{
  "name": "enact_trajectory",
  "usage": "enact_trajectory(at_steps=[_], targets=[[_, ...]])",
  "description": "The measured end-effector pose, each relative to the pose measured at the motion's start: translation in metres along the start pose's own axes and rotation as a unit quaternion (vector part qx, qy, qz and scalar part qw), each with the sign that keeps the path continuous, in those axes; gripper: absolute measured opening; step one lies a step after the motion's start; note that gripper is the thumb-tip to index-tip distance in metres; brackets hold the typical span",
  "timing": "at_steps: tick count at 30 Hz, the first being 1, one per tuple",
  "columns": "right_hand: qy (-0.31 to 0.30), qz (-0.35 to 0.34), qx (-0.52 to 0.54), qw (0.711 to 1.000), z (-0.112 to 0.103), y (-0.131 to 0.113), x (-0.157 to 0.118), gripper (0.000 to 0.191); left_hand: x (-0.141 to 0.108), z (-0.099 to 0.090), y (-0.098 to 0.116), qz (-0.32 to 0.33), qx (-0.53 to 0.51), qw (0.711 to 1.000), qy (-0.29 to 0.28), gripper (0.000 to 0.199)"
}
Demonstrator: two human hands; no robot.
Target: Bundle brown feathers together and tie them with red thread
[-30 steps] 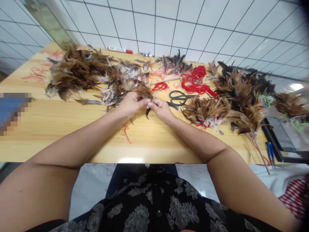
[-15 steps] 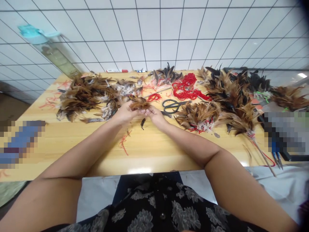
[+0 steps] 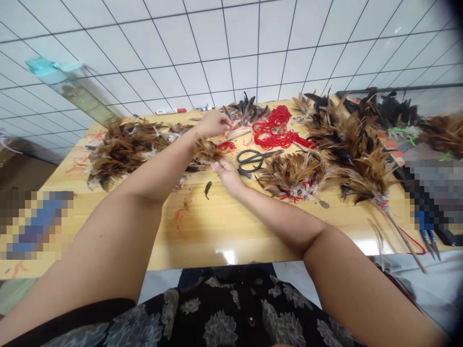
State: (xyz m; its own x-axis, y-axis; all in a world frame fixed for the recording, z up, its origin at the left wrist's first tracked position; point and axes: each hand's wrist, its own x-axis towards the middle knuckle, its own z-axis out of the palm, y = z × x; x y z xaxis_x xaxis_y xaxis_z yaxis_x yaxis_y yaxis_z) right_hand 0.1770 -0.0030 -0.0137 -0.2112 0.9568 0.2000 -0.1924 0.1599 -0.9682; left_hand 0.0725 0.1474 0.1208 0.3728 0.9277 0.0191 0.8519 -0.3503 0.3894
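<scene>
My right hand (image 3: 227,174) is closed on a small bunch of brown feathers (image 3: 208,150), which points up and left from the fingers. Beyond it, my left hand (image 3: 214,123) is over the back of the table with its fingers partly bent and a little apart; nothing shows in them. Just right of its fingertips are a bundle of dark feathers (image 3: 248,108) and loose red thread. A heap of red yarn (image 3: 277,132) lies further right. Black-handled scissors (image 3: 251,161) rest to the right of my right hand.
A wide pile of brown feathers (image 3: 126,149) covers the left part of the wooden table (image 3: 231,221). A bottle (image 3: 87,103) leans at the back left. Brown feather bundles (image 3: 296,173) and a feather duster (image 3: 372,178) lie on the right. Blue-handled tools (image 3: 428,231) are near the right edge.
My left hand has let go of the brown bunch and moved up and away, towards the dark feathers. My right hand still holds the bunch. The view has tilted slightly.
</scene>
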Motion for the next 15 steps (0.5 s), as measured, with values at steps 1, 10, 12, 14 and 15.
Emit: enact_trajectory(at_steps=[1, 10, 12, 14, 15], targets=[[-0.003, -0.008, 0.005, 1.0, 0.0, -0.002, 0.0, 0.045, 0.01, 0.009, 0.006, 0.01, 0.043, 0.999, -0.002, 0.037], [-0.038, 0.0, 0.101, 0.994, 0.015, 0.005, 0.003, 0.035, 0.033, 0.024, 0.011, -0.053, 0.088, 0.995, -0.01, 0.018], [-0.043, -0.002, 0.119, 0.992, 0.018, 0.01, 0.004, 0.03, 0.026, 0.01, 0.009, -0.058, 0.035, 0.998, -0.01, 0.011], [-0.041, 0.0, 0.124, 0.991, 0.02, 0.016, 0.005, 0.027, 0.017, -0.004, 0.008, -0.067, -0.006, 0.998, -0.012, 0.011], [-0.039, 0.002, 0.12, 0.992, 0.02, 0.018, 0.006, 0.029, 0.012, -0.011, 0.007, -0.071, -0.022, 0.997, -0.012, 0.012]])
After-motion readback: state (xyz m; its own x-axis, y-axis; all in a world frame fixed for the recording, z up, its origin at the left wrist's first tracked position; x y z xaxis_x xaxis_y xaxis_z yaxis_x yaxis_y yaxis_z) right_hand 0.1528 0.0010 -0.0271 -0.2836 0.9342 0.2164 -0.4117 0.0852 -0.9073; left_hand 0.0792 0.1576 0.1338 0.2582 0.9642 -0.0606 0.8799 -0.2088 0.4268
